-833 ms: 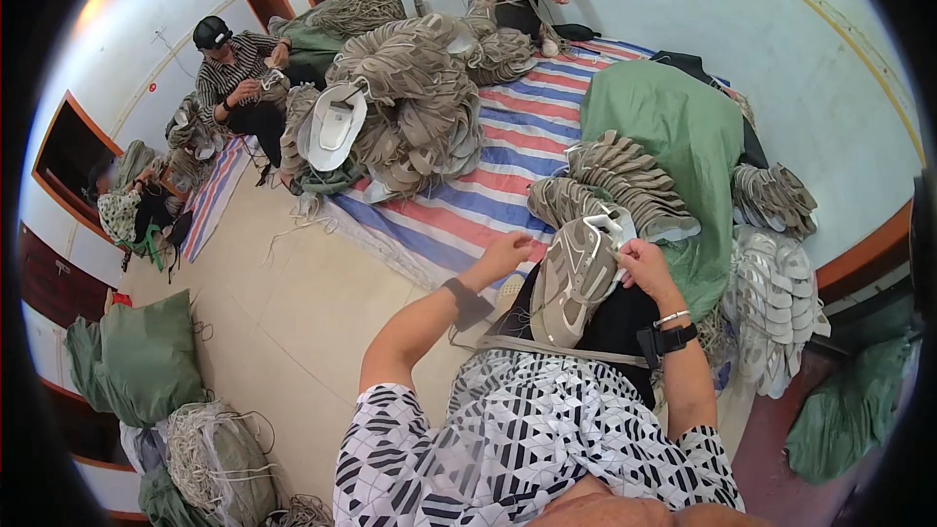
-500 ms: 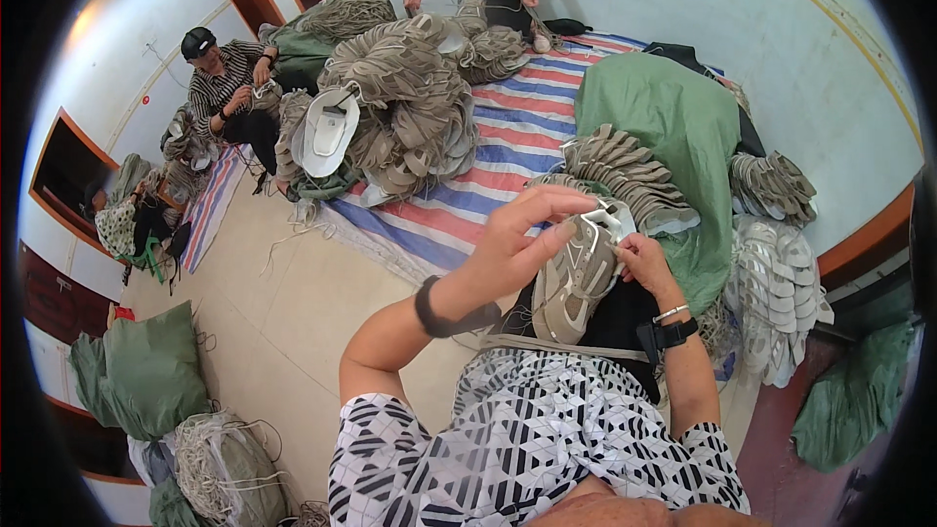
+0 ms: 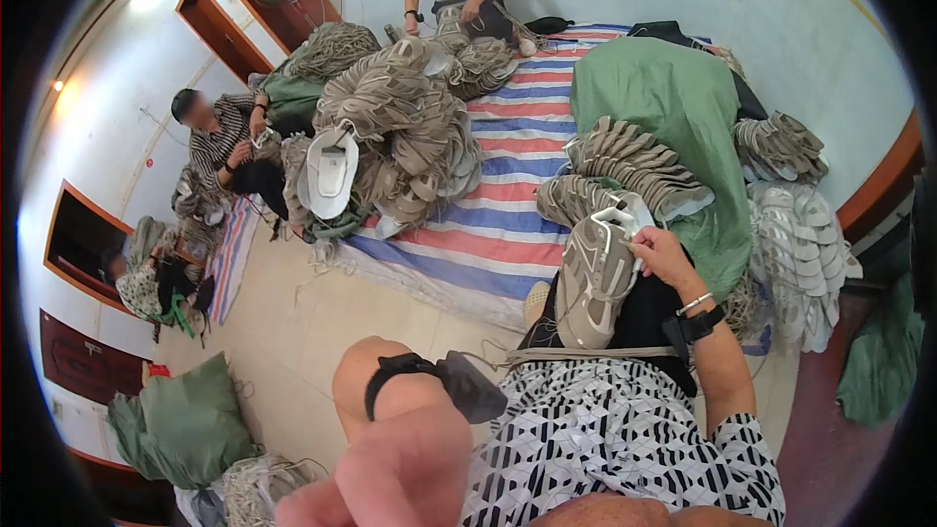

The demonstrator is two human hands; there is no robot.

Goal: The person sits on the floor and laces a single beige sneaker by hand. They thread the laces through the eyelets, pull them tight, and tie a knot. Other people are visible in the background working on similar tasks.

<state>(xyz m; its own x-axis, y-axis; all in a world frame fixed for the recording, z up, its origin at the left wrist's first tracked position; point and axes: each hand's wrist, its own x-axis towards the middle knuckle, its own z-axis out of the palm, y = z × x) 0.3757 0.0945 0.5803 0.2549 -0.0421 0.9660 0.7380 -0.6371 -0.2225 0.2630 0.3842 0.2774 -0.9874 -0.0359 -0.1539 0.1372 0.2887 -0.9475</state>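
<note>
A taupe-and-grey shoe upper [image 3: 589,278] with a white lining lies toe toward me on my black-trousered lap. My right hand [image 3: 662,256] is closed on the right edge of its opening, near the white tongue. My left hand [image 3: 390,468] is raised close to the camera at the lower edge, away from the shoe upper. Its fingers look curled together, partly cut off by the picture's edge, and what they hold, if anything, is hidden. A dark band with a black box sits on the left wrist.
Rows of shoe uppers [image 3: 639,161] lie ahead beside a green sack [image 3: 659,88] on a striped sheet [image 3: 512,195]. A large heap of uppers [image 3: 390,127] stands further left. Several co-workers sit beyond. White-soled uppers [image 3: 795,254] are stacked at right; a green bag [image 3: 200,420] stands at left.
My left hand has left the shoe upper and swung back toward me, down and to the left. My right hand stays on the upper's edge. The view has shifted slightly.
</note>
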